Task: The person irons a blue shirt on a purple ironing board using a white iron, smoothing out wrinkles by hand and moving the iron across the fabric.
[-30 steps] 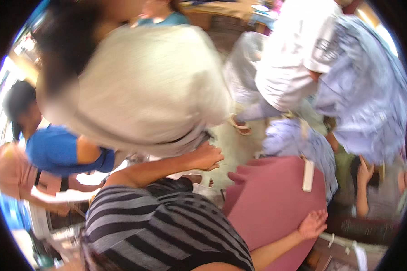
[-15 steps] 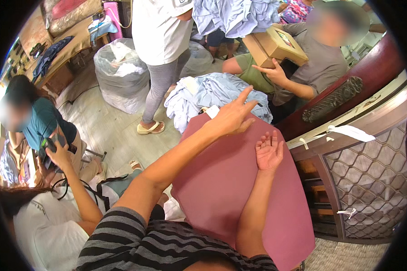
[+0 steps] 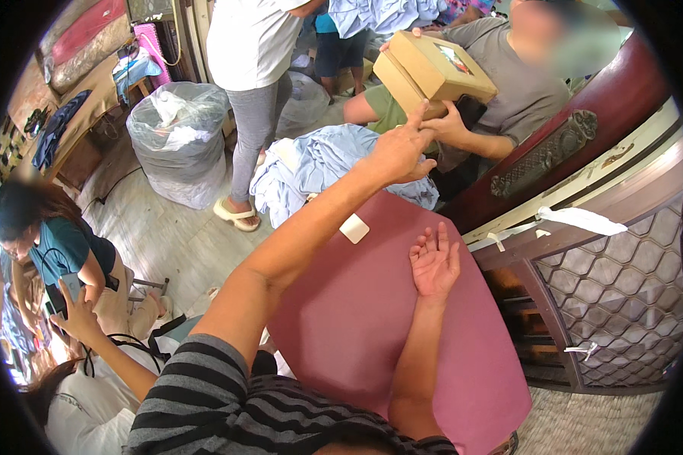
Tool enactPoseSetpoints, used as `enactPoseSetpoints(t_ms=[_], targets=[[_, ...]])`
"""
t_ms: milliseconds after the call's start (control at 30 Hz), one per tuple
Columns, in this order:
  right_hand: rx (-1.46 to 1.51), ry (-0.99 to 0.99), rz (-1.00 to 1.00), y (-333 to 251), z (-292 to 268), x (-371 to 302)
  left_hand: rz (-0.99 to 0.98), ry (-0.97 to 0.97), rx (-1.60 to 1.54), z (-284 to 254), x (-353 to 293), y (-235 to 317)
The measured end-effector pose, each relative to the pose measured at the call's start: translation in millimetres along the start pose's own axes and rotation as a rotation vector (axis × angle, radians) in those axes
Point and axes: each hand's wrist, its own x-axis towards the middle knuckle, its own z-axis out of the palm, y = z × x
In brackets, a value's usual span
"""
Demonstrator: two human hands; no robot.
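My left hand [image 3: 404, 154] reaches far forward over a pink-covered board [image 3: 334, 318], its index finger stretched toward a brown cardboard box [image 3: 432, 72]. Whether the fingertip touches the box, I cannot tell. The box is held up by a person in a grey-brown shirt, whose hand [image 3: 451, 127] supports it from beneath beside a dark phone-like object. My right hand [image 3: 435, 264] hovers above the board, palm up, fingers apart, holding nothing. A small white rounded rectangle [image 3: 354, 228] lies on the board beside my left forearm. Beyond the board is a heap of light blue cloth [image 3: 311, 167].
A large clear bag of cloth [image 3: 178, 144] stands on the floor near a standing person in white. Two people are at the left, one with a phone-like device [image 3: 70, 287]. On the right are a dark red carved wooden piece [image 3: 561, 144] and a metal lattice gate [image 3: 622, 296].
The view has shifted somewhat. My left hand and the box have come closer together. A white rectangle now shows on the near side of my left forearm. My right hand stays palm up.
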Motion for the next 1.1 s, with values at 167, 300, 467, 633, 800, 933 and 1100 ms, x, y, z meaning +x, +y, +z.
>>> enactPoseSetpoints(t_ms=[167, 300, 467, 633, 800, 933, 1100], targets=[[0.003, 0.005, -0.028, -5.9, -0.9, -6.0, -0.069, 0.125, -0.187, -1.4, -40.8, -42.8], [0.008, -0.011, -0.007, 2.8, 4.0, -2.1, -0.266, -0.078, -0.226, -6.3, -95.8, -131.6], [-0.017, 0.012, -0.023, 0.7, 4.0, -5.2, -0.173, -0.089, -0.053, 27.9, -123.0, -158.4], [-0.395, 0.06, -0.059, -0.2, 24.3, 17.6, -0.253, -0.083, -0.073, 37.2, -121.9, -156.8], [-1.451, 0.096, -0.211, 17.1, 66.6, 94.6, -0.215, 0.123, -0.342, 24.8, -92.8, -116.7], [-1.981, -0.28, -0.553, 43.4, 58.4, 152.0, -0.025, 0.193, -0.406, 23.1, -75.6, -71.4], [-1.544, -0.067, -0.443, 36.1, 44.7, 177.6, -0.078, 0.18, -0.364, 19.2, -86.2, -70.2]])
